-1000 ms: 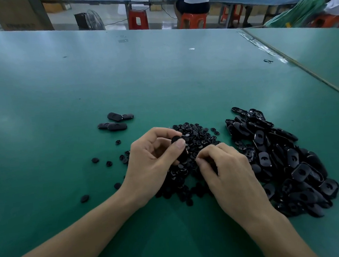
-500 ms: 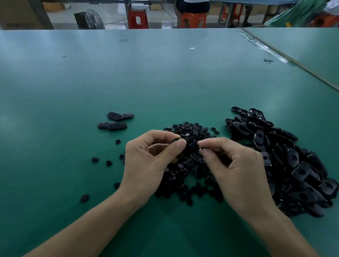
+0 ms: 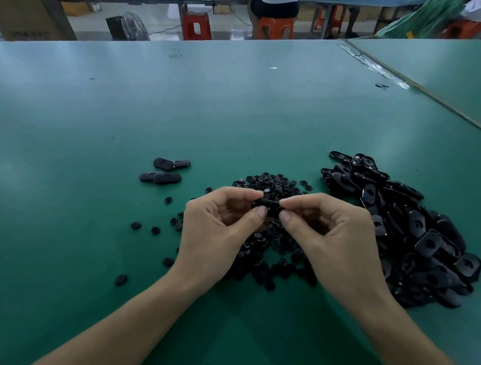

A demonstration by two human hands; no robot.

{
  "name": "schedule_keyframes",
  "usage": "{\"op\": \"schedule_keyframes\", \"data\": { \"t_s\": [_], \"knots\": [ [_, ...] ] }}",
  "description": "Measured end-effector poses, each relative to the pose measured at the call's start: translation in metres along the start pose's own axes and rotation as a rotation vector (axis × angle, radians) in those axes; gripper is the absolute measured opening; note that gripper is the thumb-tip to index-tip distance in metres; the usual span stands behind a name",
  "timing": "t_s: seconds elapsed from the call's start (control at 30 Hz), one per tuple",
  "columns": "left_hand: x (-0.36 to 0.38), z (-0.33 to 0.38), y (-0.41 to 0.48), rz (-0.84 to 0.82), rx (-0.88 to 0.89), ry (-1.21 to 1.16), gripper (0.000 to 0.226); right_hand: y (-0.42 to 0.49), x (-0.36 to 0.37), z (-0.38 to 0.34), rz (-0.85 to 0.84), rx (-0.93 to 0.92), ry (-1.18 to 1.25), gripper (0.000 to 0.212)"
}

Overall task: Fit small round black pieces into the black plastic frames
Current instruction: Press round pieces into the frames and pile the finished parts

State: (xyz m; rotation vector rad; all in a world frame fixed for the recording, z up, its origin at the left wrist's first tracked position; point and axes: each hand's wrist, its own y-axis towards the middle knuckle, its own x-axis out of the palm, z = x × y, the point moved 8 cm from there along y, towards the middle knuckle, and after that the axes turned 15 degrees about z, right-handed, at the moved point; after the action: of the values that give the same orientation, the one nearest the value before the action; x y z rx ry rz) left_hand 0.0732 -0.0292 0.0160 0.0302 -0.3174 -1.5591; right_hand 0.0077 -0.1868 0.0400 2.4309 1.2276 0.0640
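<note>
Pinching 1 glossy black frame (image 3: 267, 204) between them, both hands (image 3: 217, 230) (image 3: 334, 237) clamp its ends.

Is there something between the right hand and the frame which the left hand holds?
Nothing visible. The left hand pinches a black frame above the pile of round pieces, and the right hand has its fingertips right at the frame. Whether they hold a round piece cannot be seen.

Beyond the green table (image 3: 198, 105) stand red stools (image 3: 196, 26) and a fan (image 3: 130, 26).
</note>
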Motion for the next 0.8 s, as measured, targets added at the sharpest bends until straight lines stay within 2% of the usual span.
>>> {"op": "schedule_keyframes", "data": {
  "t_s": [0.8],
  "knots": [
    [0.0067, -0.0009, -0.0015, -0.069, 0.024, 0.071, 0.021, -0.0035, 0.0061, 0.0071, -0.005, 0.021, -0.054, 0.021]
  ]
}}
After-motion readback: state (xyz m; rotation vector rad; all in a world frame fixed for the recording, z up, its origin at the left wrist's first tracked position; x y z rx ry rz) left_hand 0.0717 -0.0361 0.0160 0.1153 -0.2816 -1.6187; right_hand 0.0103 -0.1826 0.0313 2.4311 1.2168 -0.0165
